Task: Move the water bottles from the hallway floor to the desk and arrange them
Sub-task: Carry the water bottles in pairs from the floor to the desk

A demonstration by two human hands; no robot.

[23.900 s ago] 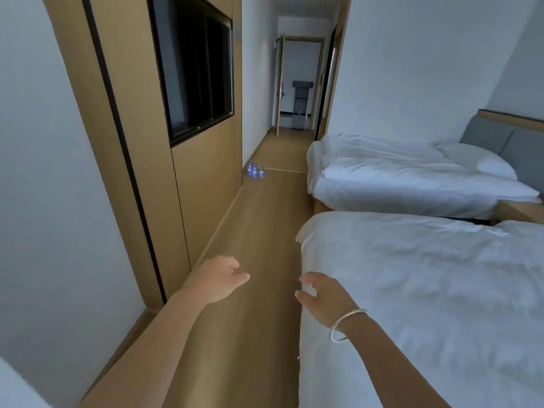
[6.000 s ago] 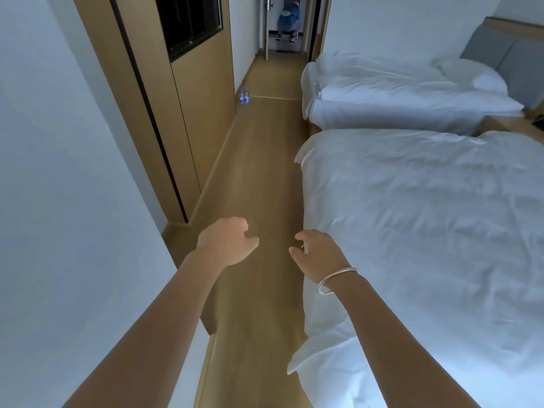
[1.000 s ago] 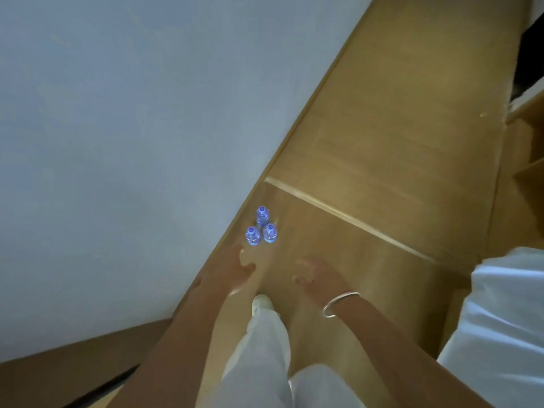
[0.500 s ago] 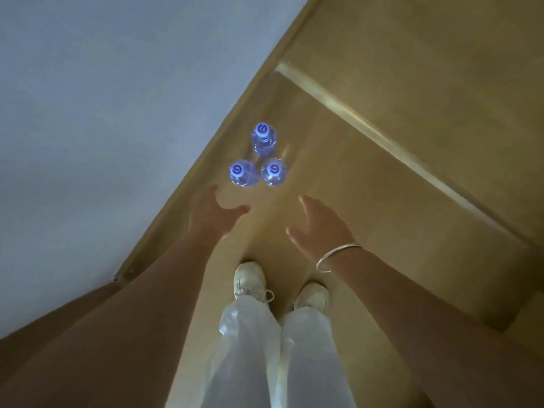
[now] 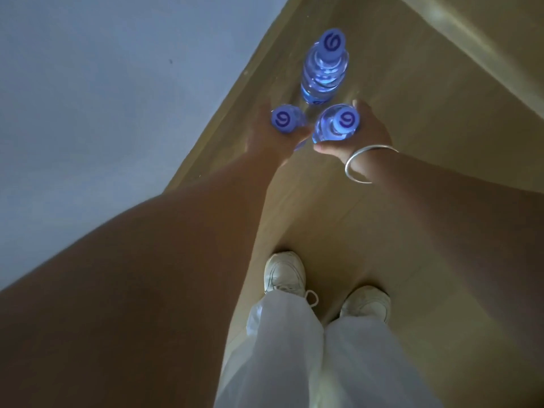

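Note:
Three clear water bottles with blue caps stand close together on the wooden hallway floor by the wall. My left hand (image 5: pixel 269 139) grips the near-left bottle (image 5: pixel 284 121); only its cap and shoulder show above my fingers. My right hand (image 5: pixel 365 134), with a silver bangle on the wrist, grips the near-right bottle (image 5: pixel 337 125). The third bottle (image 5: pixel 323 69) stands free just beyond them, touched by neither hand. I cannot tell whether the two held bottles still rest on the floor.
A pale wall (image 5: pixel 103 98) runs along the left, its wooden skirting (image 5: pixel 235 89) right beside the bottles. A floor threshold strip (image 5: pixel 459 28) crosses at the upper right. My feet in white shoes (image 5: pixel 284 275) stand just behind my hands.
I have bent down closer to the bottles. Both hands, open and short of them half a second ago, now each grip one of the two near bottles.

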